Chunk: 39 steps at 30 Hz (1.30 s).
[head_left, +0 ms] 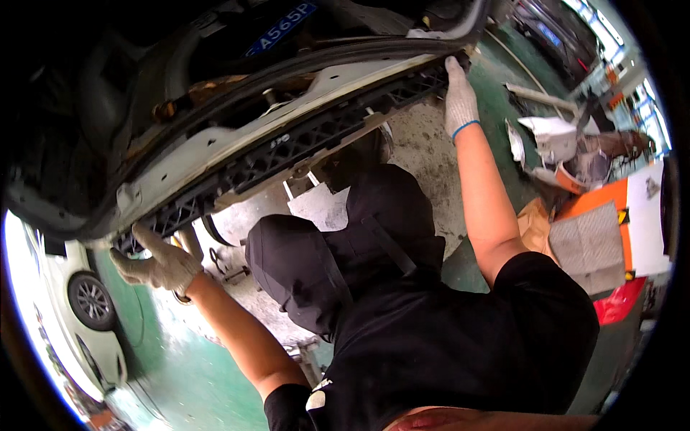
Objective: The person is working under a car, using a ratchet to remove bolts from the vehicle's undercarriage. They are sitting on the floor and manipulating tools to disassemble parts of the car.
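- Black lattice bar: a long, ribbed piece lying along the lower edge of the pale metal panel of a vehicle's body, running slantwise across the view; whether it is fastened cannot be told.
- Left hand: gloved, at the bar's lower left end, open, with the thumb well apart from the fingers about that end; how firmly it bears on the bar is not clear.
- Right hand: gloved, reaching up to the bar's upper right end, thumb uppermost; its fingers are largely hidden, so a closed grip cannot be confirmed.
- Step, as judged: steadying or aligning the bar against the panel from both ends.
- Good practice: keep the two ends level with the panel edge and press evenly, since so long a piece would probably flex or twist if one end led.
- Caution: the left thumb and fingers should stay clear of the seam between bar and panel, where pinching seems likeliest.
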{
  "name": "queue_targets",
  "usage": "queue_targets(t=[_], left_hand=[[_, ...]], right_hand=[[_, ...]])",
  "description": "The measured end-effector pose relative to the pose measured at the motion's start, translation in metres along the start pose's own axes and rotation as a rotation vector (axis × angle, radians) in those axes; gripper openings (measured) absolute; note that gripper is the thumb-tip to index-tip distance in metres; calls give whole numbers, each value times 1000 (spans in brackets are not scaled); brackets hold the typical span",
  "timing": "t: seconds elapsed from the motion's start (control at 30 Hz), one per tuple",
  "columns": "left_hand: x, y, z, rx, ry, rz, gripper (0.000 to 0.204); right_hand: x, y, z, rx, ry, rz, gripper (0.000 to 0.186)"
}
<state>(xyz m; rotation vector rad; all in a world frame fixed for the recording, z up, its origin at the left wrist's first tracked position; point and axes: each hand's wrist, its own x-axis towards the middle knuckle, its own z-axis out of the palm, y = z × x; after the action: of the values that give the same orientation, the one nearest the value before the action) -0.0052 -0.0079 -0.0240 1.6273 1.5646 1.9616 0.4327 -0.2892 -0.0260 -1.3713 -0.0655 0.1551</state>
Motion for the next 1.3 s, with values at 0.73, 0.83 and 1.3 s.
queue_targets(t=[0.73,0.83,1.3], left_hand=[[60,-38,-16,55,-615,521,116],[68,-44,-18,-43,-640,497,103],[92,-71,14,-130,-457,644,51]], right_hand=[[7,-12,13,-966,42,-1123,37],[11,-4,12,-949,37,-1086,39],[27,9,0,-780,31,-1131,40]])
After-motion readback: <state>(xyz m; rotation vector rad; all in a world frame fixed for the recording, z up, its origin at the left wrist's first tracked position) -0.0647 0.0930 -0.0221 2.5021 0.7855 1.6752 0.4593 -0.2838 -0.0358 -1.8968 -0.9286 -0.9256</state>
